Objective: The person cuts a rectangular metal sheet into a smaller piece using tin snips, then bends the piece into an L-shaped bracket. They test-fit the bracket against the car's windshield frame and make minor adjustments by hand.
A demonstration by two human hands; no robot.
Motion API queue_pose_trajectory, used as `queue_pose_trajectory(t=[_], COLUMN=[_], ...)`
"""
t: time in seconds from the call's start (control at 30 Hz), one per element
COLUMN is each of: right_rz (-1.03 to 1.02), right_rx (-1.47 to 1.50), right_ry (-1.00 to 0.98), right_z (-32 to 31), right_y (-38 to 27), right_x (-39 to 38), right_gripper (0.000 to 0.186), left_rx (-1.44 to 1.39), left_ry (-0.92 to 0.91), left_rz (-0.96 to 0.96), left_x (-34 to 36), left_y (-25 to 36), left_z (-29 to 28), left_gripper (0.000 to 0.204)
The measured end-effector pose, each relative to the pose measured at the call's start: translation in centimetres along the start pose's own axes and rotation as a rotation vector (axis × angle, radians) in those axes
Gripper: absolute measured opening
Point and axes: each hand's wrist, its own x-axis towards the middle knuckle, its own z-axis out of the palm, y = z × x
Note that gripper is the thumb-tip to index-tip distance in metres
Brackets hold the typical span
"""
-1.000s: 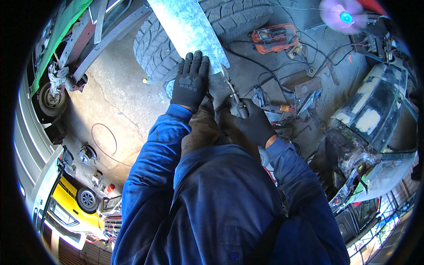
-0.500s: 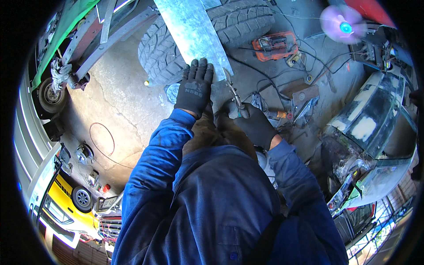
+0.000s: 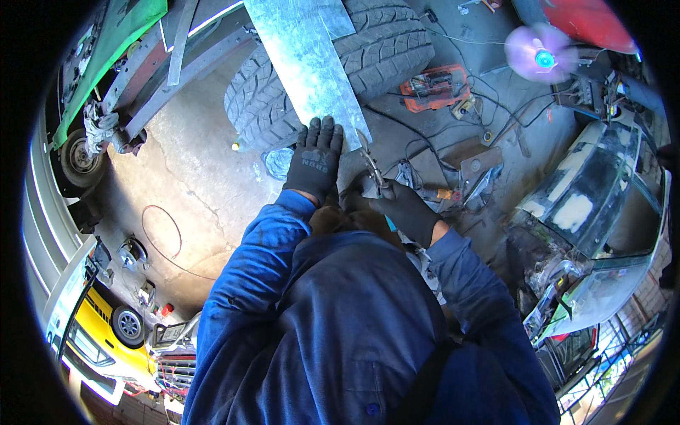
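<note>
My left hand [image 3: 315,161], in a black work glove, lies flat with its fingers stretched out on the lower end of a long, shiny metal sheet [image 3: 301,60]. The sheet rests across a large black tire [image 3: 379,53]. My right hand [image 3: 409,212], gloved in black as well, is closed around a pair of silver pliers [image 3: 373,168]. Their jaws meet the sheet's lower right corner; whether they grip it is too small to tell. Part of the handles is hidden by the glove.
An orange toolbox [image 3: 435,88] stands right of the tire among black cables [image 3: 418,134]. A purple fan [image 3: 542,59] spins at upper right. A car body part [image 3: 577,205] with sanded patches lies at right. Steel rails [image 3: 191,81] stand at upper left, and a thin hose [image 3: 163,234] loops on the floor.
The whole view has shifted a little, so the sheet, tire and toolbox appear lower. My hands keep nearly the same places at the sheet's end.
</note>
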Motion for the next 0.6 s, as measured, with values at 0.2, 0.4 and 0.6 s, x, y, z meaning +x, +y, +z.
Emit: queue_pose_trajectory(t=[0.2,0.4,0.6], right_rz=[0.002,0.039,0.059], right_rx=[-0.29,-0.355,-0.387], right_ry=[0.13,0.161,0.16], right_z=[0.8,1.0,0.8], right_y=[0.1,-0.9,-2.4], right_x=[-0.5,-0.6,-1.0], right_gripper=[0.039,0.04,0.041], left_rx=[-0.023,0.0,0.119], left_ry=[-0.073,0.058,0.21], left_rz=[0.003,0.032,-0.042], left_x=[0.2,-0.2,1.2], left_y=[0.0,0.2,1.0], left_z=[-0.9,-1.4,-1.8], left_gripper=[0.058,0.062,0.057])
